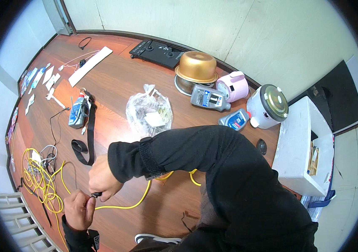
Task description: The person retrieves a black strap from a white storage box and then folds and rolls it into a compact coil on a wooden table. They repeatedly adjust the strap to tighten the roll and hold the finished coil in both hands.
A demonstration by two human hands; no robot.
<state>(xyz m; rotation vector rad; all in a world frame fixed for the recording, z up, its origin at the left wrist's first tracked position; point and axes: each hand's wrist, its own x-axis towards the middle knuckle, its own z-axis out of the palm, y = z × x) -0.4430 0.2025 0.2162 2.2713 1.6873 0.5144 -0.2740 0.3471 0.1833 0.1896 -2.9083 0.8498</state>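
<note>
My right hand and my left hand meet over the floor at the lower left, both with fingers closed. Between them a small black piece shows, pinched at the fingertips; most of it is hidden, so its kind cannot be told. A yellow cable lies just right of my left hand and runs off under my right arm. More of that cable forms a loose tangle left of my hands, mixed with grey and black cords. Beyond my right wrist a black strap curls on the floor.
Ahead are a clear plastic bag, a blue-grey bottle and a white board. Farther right stand a gold pot, grey bottles, a pink cooker, a white cooker and a white foam box. A white rack is lower left.
</note>
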